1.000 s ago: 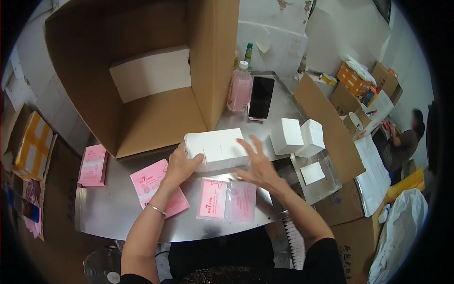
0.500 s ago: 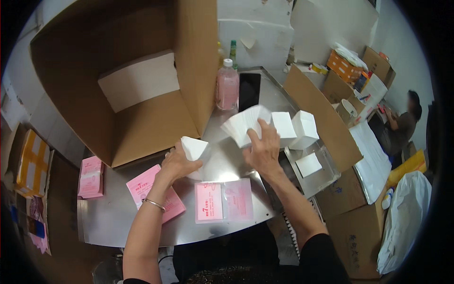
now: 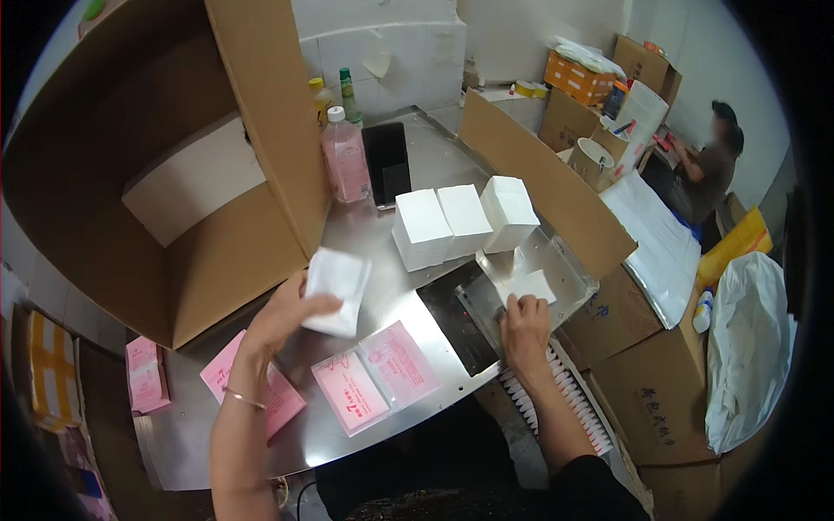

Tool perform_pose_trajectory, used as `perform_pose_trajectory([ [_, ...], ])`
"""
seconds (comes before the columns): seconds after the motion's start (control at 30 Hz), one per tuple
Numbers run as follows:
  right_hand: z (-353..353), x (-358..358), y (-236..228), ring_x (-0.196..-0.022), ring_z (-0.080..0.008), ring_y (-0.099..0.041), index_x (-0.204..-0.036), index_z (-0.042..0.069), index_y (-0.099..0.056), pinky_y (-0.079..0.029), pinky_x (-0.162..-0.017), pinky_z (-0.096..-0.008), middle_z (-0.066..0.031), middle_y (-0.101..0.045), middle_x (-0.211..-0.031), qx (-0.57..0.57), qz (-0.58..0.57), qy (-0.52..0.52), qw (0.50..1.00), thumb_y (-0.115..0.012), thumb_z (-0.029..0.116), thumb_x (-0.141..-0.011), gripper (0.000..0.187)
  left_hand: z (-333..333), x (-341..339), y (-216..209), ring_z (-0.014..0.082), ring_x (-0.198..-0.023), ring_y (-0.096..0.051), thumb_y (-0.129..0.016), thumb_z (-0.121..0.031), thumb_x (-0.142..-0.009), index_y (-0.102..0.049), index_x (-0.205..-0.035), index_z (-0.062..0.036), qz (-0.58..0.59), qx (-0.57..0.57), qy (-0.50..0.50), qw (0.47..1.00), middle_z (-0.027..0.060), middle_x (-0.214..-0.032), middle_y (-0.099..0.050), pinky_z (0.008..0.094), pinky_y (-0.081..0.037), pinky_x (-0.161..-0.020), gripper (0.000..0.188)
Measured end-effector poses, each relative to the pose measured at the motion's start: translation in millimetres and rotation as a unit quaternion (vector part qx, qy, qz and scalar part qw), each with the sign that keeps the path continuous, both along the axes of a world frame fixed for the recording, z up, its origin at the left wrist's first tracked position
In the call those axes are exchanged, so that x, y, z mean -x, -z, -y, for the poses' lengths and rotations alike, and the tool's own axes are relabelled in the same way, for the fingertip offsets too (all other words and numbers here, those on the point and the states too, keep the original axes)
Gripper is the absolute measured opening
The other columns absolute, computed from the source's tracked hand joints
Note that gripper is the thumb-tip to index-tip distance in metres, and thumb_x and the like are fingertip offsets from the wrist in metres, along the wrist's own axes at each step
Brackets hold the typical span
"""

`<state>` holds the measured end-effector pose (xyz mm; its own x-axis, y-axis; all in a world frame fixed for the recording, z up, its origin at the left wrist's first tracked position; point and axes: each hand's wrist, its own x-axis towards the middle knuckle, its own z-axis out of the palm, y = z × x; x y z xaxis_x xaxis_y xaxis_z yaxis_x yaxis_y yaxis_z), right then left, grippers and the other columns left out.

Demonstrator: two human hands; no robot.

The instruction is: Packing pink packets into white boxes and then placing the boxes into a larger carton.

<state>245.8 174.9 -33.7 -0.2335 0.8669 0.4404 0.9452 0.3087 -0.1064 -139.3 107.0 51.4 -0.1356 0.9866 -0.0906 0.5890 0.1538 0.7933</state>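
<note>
My left hand (image 3: pixel 291 314) is closed on a stack of white paper sheets (image 3: pixel 339 291), thumb across its top, above the steel table. On the right, the curled fingers of my right hand (image 3: pixel 526 328) grip the near edge of a thin white paper stack (image 3: pixel 532 286) in a shallow metal tray (image 3: pixel 569 286). Taller white paper stacks (image 3: pixel 424 217) stand side by side behind the tray. Near the table's front edge lies an open clear sleeve with pink printed cards (image 3: pixel 352 391). A pink printed packet (image 3: pixel 276 401) lies partly behind my left forearm.
A large open cardboard box (image 3: pixel 234 239) stands at the left. Behind the stacks are a pink bottle (image 3: pixel 346 161) and a dark phone (image 3: pixel 387 161). More pink packets (image 3: pixel 148 373) sit at far left. Cartons (image 3: pixel 647 408) flank the right, where another person (image 3: pixel 704 165) sits.
My right hand has let go of a fanned white stack, now squared beside the others, and moved to the tray. My left hand's stack is turned flatter. The view has swung right.
</note>
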Motion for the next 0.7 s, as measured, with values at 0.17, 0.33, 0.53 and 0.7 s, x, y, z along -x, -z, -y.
perform_pose_trajectory([
  [0.17,-28.6,-21.4,-3.4,-0.085,-0.0306,-0.059,-0.097,-0.003,-0.067,-0.046,-0.075,-0.0412,-0.0156,-0.063,-0.089,0.03,-0.323,-0.049,0.945,-0.064,0.015,-0.093,0.019,-38.7,-31.6,-1.3,0.0329,-0.11,-0.066,-0.07,-0.033,-0.088,-0.051,-0.135,-0.0017,0.592,0.049,-0.036,0.804,0.0163,-0.125,-0.063,0.055,-0.055,-0.092,0.06],
  [0.33,-94.1,-24.2,-31.9,-0.082,-0.0242,-0.063,-0.101,-0.006,-0.067,-0.049,-0.076,-0.0387,-0.0175,-0.068,-0.095,-0.073,-0.474,0.045,0.876,-0.054,0.021,-0.102,0.029,-76.1,-29.0,31.9,0.0333,-0.114,-0.063,-0.067,-0.039,-0.089,-0.048,-0.139,-0.0042,0.542,0.043,-0.065,0.837,0.0155,-0.128,-0.062,0.057,-0.052,-0.094,0.063],
  [0.53,-162.8,-14.4,-8.3,-0.081,-0.0235,-0.063,-0.108,-0.005,-0.066,-0.05,-0.077,-0.0379,-0.0175,-0.069,-0.089,-0.03,-0.475,0.005,0.879,-0.056,0.021,-0.101,0.029,-122.7,-69.0,28.2,0.029,-0.121,-0.055,-0.058,-0.041,-0.095,-0.046,-0.142,-0.0059,0.448,0.097,-0.054,0.887,0.0138,-0.135,-0.056,0.0498,-0.048,-0.1,0.06],
  [0.7,-98.8,-23.8,-22.1,-0.076,-0.017,-0.056,-0.109,-0.005,-0.065,-0.048,-0.073,-0.0349,-0.0117,-0.065,-0.083,0.017,-0.537,0.055,0.841,-0.056,0.021,-0.102,0.028,-161.6,-78.4,35.2,0.0278,-0.117,-0.057,-0.063,-0.042,-0.092,-0.056,-0.135,-0.0044,0.392,0.057,-0.024,0.918,0.0137,-0.128,-0.059,0.0465,-0.051,-0.093,0.057],
])
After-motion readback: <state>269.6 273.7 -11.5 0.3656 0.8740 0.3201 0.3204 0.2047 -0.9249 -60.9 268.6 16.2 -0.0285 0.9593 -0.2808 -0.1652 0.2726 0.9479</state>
